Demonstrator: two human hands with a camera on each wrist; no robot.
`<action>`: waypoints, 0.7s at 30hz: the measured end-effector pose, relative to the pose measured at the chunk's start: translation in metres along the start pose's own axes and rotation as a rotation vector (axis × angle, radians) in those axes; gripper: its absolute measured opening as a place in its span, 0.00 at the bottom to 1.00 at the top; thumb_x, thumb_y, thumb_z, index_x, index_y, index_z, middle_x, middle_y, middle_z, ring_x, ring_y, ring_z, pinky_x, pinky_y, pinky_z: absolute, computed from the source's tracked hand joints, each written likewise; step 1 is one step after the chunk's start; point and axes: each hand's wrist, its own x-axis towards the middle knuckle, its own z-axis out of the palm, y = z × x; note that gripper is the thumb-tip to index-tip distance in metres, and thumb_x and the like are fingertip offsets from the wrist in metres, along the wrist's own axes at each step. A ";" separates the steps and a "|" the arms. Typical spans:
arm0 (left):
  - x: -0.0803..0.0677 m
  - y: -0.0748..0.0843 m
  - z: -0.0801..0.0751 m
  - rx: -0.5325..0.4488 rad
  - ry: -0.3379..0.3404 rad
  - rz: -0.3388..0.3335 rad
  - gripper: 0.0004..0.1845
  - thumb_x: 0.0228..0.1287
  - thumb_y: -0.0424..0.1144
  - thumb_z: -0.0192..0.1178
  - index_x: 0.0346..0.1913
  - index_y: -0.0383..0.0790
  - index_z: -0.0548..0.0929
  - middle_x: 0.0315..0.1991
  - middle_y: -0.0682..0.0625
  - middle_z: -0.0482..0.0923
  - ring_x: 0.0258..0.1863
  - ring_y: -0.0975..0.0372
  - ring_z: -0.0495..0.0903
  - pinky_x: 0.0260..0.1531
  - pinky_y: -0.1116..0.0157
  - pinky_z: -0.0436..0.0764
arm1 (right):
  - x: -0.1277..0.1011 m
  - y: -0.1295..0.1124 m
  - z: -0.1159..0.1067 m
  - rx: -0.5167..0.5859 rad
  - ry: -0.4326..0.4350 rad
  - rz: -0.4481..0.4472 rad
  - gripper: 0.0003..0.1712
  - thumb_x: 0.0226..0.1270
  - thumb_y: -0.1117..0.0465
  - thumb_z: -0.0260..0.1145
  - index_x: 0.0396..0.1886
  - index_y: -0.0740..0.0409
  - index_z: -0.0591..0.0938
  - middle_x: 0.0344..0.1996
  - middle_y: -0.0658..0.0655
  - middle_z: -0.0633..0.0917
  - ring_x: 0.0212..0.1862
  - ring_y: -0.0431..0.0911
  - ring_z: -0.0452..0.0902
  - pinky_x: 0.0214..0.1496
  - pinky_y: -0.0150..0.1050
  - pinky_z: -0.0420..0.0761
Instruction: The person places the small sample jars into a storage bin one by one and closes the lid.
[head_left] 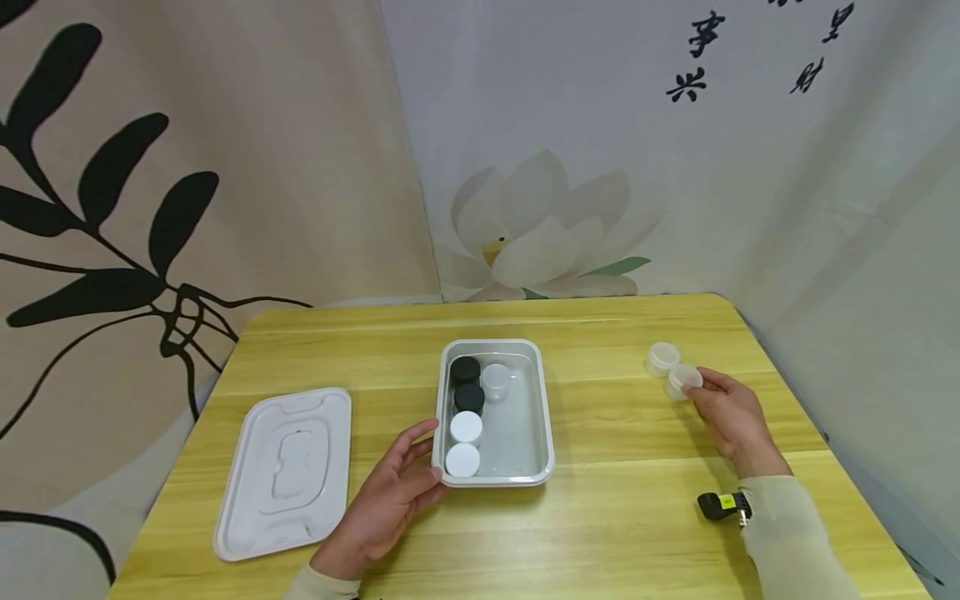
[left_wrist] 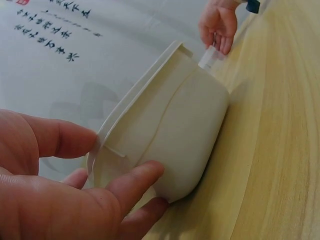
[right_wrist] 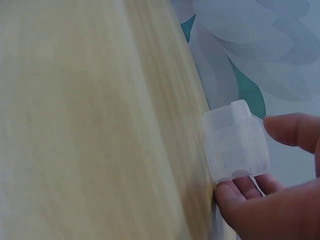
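Observation:
A white plastic box stands on the table. My left hand grips its near left corner, thumb and fingers spread at the rim and outer wall. Inside, along the left side, are two black round jars at the far end and two white round jars nearer. A translucent round jar stands beside the black ones. Far to the right, my right hand pinches a small translucent jar between thumb and fingers. Another translucent jar stands right behind it.
A white lid lies flat on the wooden table, left of the box. Curtains with printed leaves, a lotus and characters hang behind the table's far edge. A small black device sits at the right wrist.

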 end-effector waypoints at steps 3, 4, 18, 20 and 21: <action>0.000 0.000 0.000 0.003 -0.004 0.002 0.39 0.75 0.28 0.57 0.83 0.47 0.56 0.81 0.34 0.54 0.63 0.53 0.78 0.60 0.59 0.82 | 0.002 0.001 0.002 -0.002 0.011 -0.016 0.44 0.76 0.63 0.68 0.82 0.71 0.57 0.50 0.41 0.77 0.49 0.28 0.76 0.52 0.20 0.80; 0.000 -0.001 0.000 0.003 -0.006 0.003 0.39 0.75 0.28 0.57 0.83 0.47 0.56 0.81 0.35 0.54 0.63 0.53 0.78 0.60 0.59 0.82 | 0.002 0.001 0.002 -0.013 0.014 -0.020 0.44 0.77 0.63 0.68 0.82 0.71 0.56 0.51 0.42 0.76 0.50 0.28 0.75 0.52 0.19 0.79; -0.001 0.000 -0.001 -0.014 -0.010 0.012 0.39 0.75 0.27 0.57 0.83 0.46 0.56 0.81 0.33 0.53 0.64 0.52 0.78 0.60 0.60 0.83 | -0.008 -0.021 -0.001 -0.037 0.046 -0.066 0.44 0.77 0.56 0.69 0.82 0.69 0.59 0.51 0.40 0.76 0.50 0.31 0.75 0.52 0.22 0.81; -0.001 0.000 0.000 -0.015 -0.009 0.012 0.39 0.75 0.26 0.56 0.83 0.46 0.56 0.81 0.33 0.54 0.65 0.51 0.78 0.61 0.60 0.83 | -0.012 -0.027 0.002 -0.034 0.053 -0.082 0.44 0.76 0.56 0.69 0.82 0.68 0.60 0.51 0.40 0.76 0.51 0.32 0.74 0.52 0.21 0.81; -0.001 0.000 0.000 -0.014 -0.010 0.011 0.39 0.75 0.26 0.56 0.83 0.46 0.56 0.81 0.33 0.54 0.65 0.51 0.77 0.61 0.60 0.82 | -0.013 -0.029 0.004 -0.036 0.059 -0.086 0.44 0.76 0.55 0.69 0.81 0.68 0.61 0.51 0.40 0.76 0.52 0.32 0.74 0.51 0.21 0.81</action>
